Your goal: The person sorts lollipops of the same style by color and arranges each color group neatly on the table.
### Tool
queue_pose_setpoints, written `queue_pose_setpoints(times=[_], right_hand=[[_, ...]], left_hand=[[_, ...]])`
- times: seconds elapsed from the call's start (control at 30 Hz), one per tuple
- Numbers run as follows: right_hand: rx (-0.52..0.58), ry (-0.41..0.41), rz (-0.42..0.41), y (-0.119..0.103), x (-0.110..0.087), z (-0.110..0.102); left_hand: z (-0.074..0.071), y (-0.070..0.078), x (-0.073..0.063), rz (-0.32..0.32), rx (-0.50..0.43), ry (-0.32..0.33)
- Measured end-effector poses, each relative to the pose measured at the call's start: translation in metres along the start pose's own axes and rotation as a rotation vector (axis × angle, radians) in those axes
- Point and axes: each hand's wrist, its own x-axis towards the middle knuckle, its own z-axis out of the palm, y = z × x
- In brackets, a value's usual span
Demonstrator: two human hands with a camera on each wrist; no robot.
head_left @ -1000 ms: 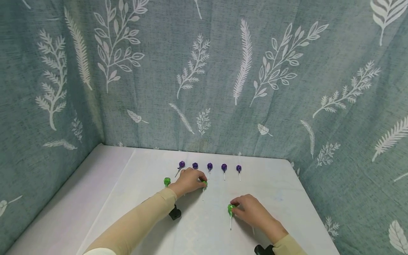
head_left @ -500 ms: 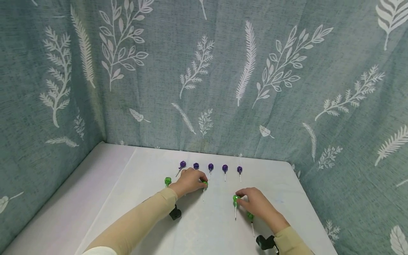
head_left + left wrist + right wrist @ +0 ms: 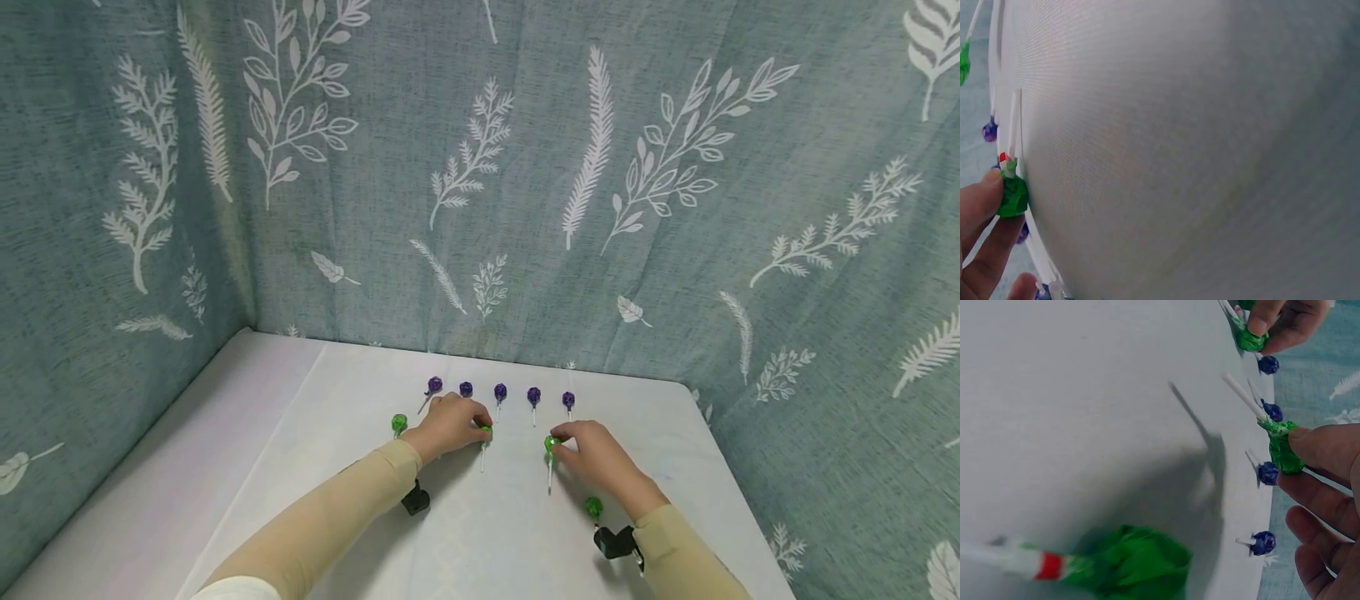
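My left hand [image 3: 448,427] pinches the wrapped head of a green lollipop [image 3: 1014,195] between thumb and fingers, its white stick pointing toward me just below the purple row. To the right, my right hand [image 3: 602,463] pinches another green lollipop [image 3: 551,444] by its head. In the right wrist view that lollipop [image 3: 1285,450] hangs over the table, apart from its shadow. One more green lollipop [image 3: 593,507] lies near my right wrist, its stick partly hidden by the wrist camera. Left of my left hand lies a green lollipop [image 3: 399,423], its lower part behind the forearm.
Several purple lollipops [image 3: 533,395] lie in a row along the far side of the white table [image 3: 315,400]; the left hand partly covers one. A patterned teal curtain [image 3: 480,167] stands behind and at both sides. Black wrist cameras [image 3: 615,542] hang under the wrists.
My right hand has carried its green lollipop forward, nearer the purple row, uncovering the green lollipop near its wrist. The left hand has stayed in place on its lollipop.
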Motion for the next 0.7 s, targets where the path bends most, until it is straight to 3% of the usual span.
queue_pose_setpoints(times=[0.37, 0.7], right_hand=[[-0.022, -0.022, -0.012, -0.006, 0.030, 0.004], [-0.017, -0.061, -0.025, -0.014, 0.044, 0.013]], left_hand=[[0.000, 0.001, 0.000, -0.001, 0.019, 0.004], [0.001, 0.001, -0.002, 0.004, 0.044, 0.023]])
